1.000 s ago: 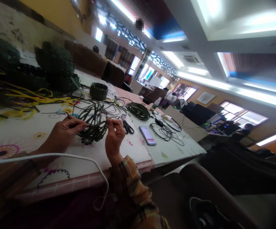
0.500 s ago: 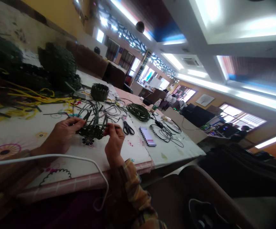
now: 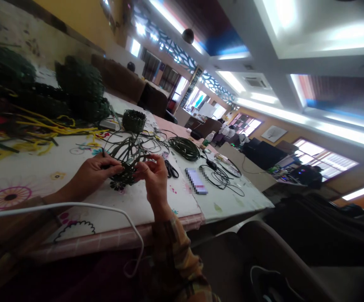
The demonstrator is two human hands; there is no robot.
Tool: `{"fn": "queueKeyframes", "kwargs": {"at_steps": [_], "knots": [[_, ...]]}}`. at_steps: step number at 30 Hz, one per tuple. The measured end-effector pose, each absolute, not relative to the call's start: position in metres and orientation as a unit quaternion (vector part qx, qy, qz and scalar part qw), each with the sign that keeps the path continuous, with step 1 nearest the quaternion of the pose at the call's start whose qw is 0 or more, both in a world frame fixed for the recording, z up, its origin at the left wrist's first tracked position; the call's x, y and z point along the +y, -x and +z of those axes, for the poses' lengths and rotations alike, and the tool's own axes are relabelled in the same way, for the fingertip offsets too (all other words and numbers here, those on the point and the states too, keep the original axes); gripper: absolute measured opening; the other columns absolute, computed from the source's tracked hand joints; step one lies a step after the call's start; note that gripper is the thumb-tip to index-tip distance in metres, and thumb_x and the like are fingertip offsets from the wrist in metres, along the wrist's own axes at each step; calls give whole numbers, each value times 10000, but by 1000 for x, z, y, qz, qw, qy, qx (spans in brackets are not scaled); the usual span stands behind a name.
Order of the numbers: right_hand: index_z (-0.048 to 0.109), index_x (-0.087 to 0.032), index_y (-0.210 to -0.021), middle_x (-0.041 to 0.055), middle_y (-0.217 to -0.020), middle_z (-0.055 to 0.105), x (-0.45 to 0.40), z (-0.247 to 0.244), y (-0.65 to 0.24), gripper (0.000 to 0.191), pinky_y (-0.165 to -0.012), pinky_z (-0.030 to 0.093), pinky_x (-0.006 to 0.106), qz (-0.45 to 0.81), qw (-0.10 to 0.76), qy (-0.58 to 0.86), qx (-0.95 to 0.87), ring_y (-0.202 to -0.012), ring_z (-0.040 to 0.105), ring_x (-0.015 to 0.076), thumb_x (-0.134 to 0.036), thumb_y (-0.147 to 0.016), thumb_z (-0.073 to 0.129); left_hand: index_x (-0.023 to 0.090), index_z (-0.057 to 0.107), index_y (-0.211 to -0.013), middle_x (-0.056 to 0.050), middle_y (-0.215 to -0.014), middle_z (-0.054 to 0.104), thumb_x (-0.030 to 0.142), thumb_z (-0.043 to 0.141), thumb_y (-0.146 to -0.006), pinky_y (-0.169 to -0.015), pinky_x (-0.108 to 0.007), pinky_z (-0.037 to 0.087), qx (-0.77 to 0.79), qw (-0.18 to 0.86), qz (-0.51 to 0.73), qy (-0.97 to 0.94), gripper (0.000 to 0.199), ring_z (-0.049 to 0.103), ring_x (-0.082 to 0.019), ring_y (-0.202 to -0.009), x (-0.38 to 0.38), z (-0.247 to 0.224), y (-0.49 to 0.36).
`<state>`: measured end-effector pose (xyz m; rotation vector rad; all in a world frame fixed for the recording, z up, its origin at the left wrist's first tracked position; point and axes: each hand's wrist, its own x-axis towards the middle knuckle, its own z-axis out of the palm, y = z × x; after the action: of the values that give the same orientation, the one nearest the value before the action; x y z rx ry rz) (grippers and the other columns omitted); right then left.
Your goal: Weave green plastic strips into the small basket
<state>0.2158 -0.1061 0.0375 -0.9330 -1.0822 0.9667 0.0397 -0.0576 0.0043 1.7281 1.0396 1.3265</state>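
Observation:
Between my hands is a partly woven dark green basket (image 3: 127, 175), with long loose strips fanning up from it. My left hand (image 3: 101, 168) pinches a dark green strip at the basket's left side. At the right side, my right hand (image 3: 154, 174) has thumb and finger closed on another thin strip of the weave; the fingers hide its end. Just past my right hand lie black-handled scissors (image 3: 171, 169). Behind the work stands a small finished-looking woven green basket (image 3: 134, 121).
A coil of green strip (image 3: 184, 148), a phone (image 3: 196, 180), a black cable (image 3: 221, 178) and a bottle (image 3: 209, 138) lie or stand to the right. Yellow strips (image 3: 43, 126) and large green woven pieces (image 3: 79, 79) fill the left. A white cable (image 3: 106, 208) crosses in front of me.
My hands have come closer together over the basket. The right hand has turned and moved up to the weave; the left has shifted right.

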Motion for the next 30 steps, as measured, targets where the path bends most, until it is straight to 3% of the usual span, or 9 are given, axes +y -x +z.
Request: {"fn": "queueKeyframes", "kwargs": {"at_steps": [2,5,11,14,17,20,22,27,30], "knots": [[615,-198,-875,-71,-626,629,-111,35,-214,346,-444,455,192,423,578,466,-520,-483,594,94,-375,-674,833,198,777,-791,-51,-829,651,575,709,-667,-817,-342,463,410,349,517,-665,402,596,-208,-817,-59,5,-41],[663,-179,-784,-54,-557,610,-117,30,-212,140,-468,421,191,398,439,516,-619,-453,546,82,-306,-830,699,200,767,-726,-43,-779,667,566,708,-621,-781,-326,462,441,330,522,-651,386,603,-201,-776,-61,9,-41],[696,-197,-818,-5,-772,731,-128,15,-210,124,-683,446,208,180,220,495,-821,-729,659,121,-120,-872,614,158,731,-881,-48,-828,709,535,622,-701,-684,-277,461,513,284,587,-559,432,598,-181,-752,-51,21,-26],[683,-183,-873,27,-771,703,-129,16,-214,167,-678,437,240,32,267,563,-781,-725,632,142,-155,-945,534,165,739,-850,-40,-816,700,524,631,-695,-703,-280,451,522,261,582,-567,406,595,-182,-759,-50,22,-25],[669,-186,-859,59,-854,673,-124,24,-214,243,-808,459,296,-141,352,539,-752,-855,600,176,-196,-997,469,189,749,-787,-32,-794,659,518,633,-682,-754,-305,432,521,233,564,-597,365,581,-190,-769,-55,19,-31],[660,-199,-991,74,-1041,663,-114,26,-205,139,-1044,396,406,-275,340,509,-741,-1052,555,224,-235,-986,526,204,745,-753,-29,-782,612,538,619,-675,-760,-323,419,515,214,554,-618,366,561,-196,-760,-60,15,-37],[634,-184,-1013,80,-1039,651,-104,24,-199,160,-1105,349,444,-291,303,519,-745,-1074,541,236,-300,-999,525,207,738,-737,-28,-780,600,554,612,-671,-769,-329,421,511,209,550,-626,376,556,-199,-759,-61,15,-37],[610,-205,-936,62,-910,612,-90,19,-193,194,-777,420,341,-242,227,527,-782,-871,539,212,-252,-1023,444,197,741,-764,-34,-803,638,562,618,-664,-797,-326,440,499,238,549,-626,398,583,-207,-790,-61,16,-33],[620,-209,-887,65,-923,616,-91,18,-193,203,-769,394,334,-227,235,501,-801,-911,544,217,-245,-1008,462,195,741,-770,-34,-803,656,551,628,-665,-803,-322,443,500,247,549,-623,388,598,-208,-799,-60,15,-32]]}}
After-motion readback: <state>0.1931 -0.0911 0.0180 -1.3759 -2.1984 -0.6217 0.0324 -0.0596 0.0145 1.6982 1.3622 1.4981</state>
